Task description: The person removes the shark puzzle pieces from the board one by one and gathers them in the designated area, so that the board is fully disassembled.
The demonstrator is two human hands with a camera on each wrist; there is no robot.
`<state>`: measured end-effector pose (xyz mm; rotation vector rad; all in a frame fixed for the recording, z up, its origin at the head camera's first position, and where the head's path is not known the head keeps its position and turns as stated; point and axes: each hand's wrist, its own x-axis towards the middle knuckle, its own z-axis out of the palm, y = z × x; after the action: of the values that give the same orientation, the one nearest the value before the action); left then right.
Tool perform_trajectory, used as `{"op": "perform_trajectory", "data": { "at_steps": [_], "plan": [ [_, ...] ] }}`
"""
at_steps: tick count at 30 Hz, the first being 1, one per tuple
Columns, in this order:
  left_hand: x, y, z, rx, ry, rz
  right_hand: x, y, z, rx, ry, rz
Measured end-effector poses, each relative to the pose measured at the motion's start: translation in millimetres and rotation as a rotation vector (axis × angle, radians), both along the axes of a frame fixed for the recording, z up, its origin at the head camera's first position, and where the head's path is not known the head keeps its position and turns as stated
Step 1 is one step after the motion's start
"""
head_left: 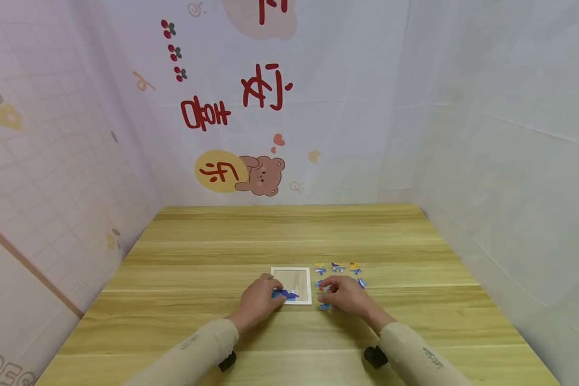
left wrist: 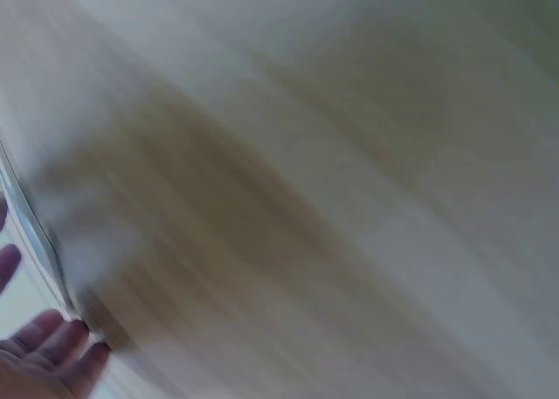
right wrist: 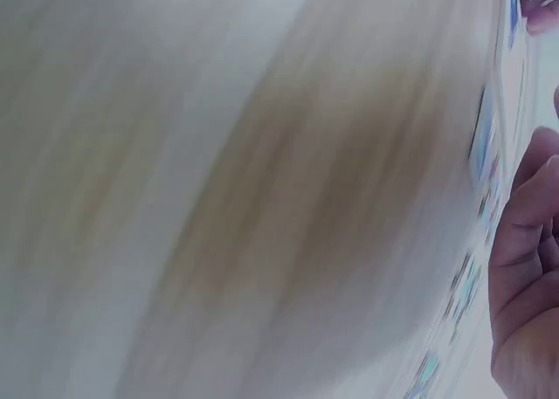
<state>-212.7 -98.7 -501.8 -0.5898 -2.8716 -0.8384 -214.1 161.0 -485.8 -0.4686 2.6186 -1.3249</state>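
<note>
A square white puzzle frame (head_left: 311, 287) lies on the wooden table. Joined blue puzzle pieces (head_left: 289, 294) fill part of its near-left area. My left hand (head_left: 260, 299) rests at the frame's left side, with thumb and forefinger parted over the near-left corner and the blue pieces. In the left wrist view, fingertips (left wrist: 92, 354) lie along the frame's edge. My right hand (head_left: 346, 296) is over loose pieces just right of the frame, thumb and forefinger apart. A loose blue piece (head_left: 325, 307) shows by its thumb; the palm hides others.
Beyond the right hand lie more loose pieces, including a yellow one (head_left: 355, 266) and a blue-and-white one (head_left: 362, 283). The wood-grain table (head_left: 212, 252) meets a printed cloth wall (head_left: 338, 161) at the back, with cloth walls on both sides.
</note>
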Motion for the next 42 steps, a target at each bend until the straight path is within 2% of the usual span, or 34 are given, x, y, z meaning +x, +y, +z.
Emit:
{"op": "perform_trajectory", "data": {
  "at_steps": [4, 7, 13, 16, 20, 27, 35, 42],
  "plan": [
    [-0.7, -15.8, 2.7, 0.044, -0.01, -0.039, -2.8, -19, 1.8, -0.059, -0.034, -0.019],
    [-2.2, -23.4, 1.4, 0.043, -0.012, -0.043, -4.4, -35, 3.3, -0.081, -0.08, -0.045],
    [-4.0, -25.9, 3.1, 0.053, -0.039, -0.058, -5.8, -59, 2.8, -0.092, -0.162, -0.069],
    [-5.3, -24.9, 3.2, 0.053, -0.025, -0.075, -4.6, -64, 0.7, -0.081, -0.182, -0.064],
    [-5.2, -24.7, 1.5, 0.042, -0.005, -0.08, -3.1, -66, -2.6, -0.036, -0.173, -0.066],
    [-4.6, -25.4, 1.5, 0.018, -0.003, -0.052, -3.6, -65, -0.8, 0.018, -0.153, -0.038],
    [-5.6, -23.9, 4.5, -0.034, -0.031, -0.039, -6.9, -68, 1.8, -0.02, -0.212, -0.064],
    [-5.8, -24.8, 2.4, -0.042, -0.054, -0.03, -13.1, -71, 0.2, 0.003, -0.113, -0.07]
  ]
}}
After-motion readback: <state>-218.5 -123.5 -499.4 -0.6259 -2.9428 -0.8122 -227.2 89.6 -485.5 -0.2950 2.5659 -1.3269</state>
